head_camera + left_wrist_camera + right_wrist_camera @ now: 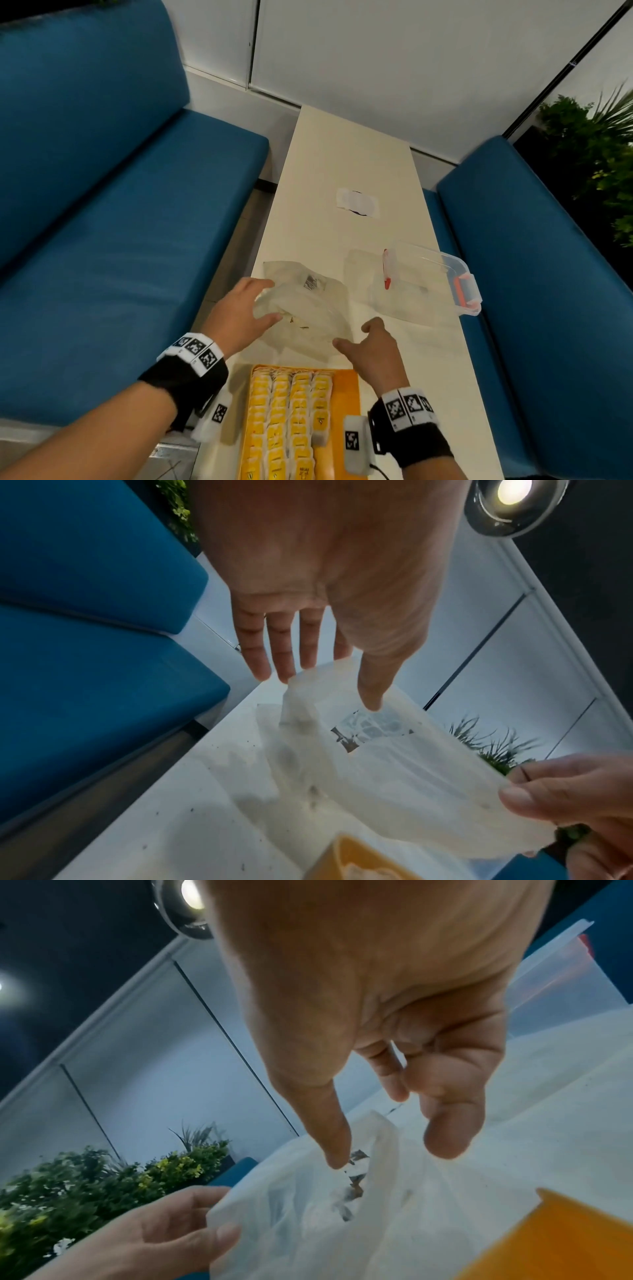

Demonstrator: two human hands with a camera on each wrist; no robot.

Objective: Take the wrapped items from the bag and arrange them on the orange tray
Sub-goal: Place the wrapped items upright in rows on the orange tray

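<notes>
A translucent white bag point(308, 308) lies crumpled on the white table just beyond the orange tray point(346, 394). Several rows of yellow wrapped items point(287, 411) fill the tray's left part; its right strip is bare. My left hand point(267, 301) holds the bag's left edge between thumb and straight fingers, as the left wrist view shows point(325, 688). My right hand point(356, 334) pinches the bag's near right edge point(507, 794). In the right wrist view its thumb rests on the bag point(308, 1218) and its fingers point(445, 1123) are curled. What the bag holds is hidden.
A clear plastic box point(428, 277) with orange latches stands at the table's right edge, beyond the bag. A white label point(358, 204) lies farther up the narrow table point(342, 154). Blue benches point(102, 240) flank both sides; plants point(599, 154) stand at far right.
</notes>
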